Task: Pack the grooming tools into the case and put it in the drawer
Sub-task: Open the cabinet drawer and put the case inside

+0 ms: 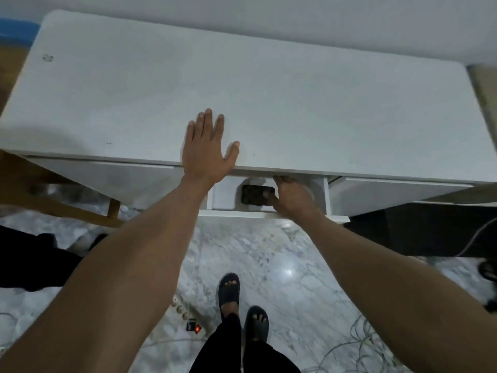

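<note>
Desk (269,90), white and bare on top, fills the upper half of the head view, with a wall behind it. Under its front edge the middle drawer (223,196) stands pulled out part way, white inside.

The case (255,194), dark and patterned, lies flat on the drawer floor, near the middle. The right hand (291,196) reaches into the drawer from the front and sits just to the right of the case, its fingers curled over the case's right end; the thumb (267,195) touches the case's right side. Whether the hand grips the case or only rests against it, I cannot tell, since the desk edge hides the fingertips.

The left hand (205,149) lies flat on the desk top, palm down, fingers spread and thumb out to the right, at the front edge just above and left of the drawer. It holds nothing.

Below, two feet in dark sandals (228,290) stand on a marbled floor (282,259). A power strip (188,316) with a red light lies left of the feet, and loose cables (368,343) trail at lower right.
</note>
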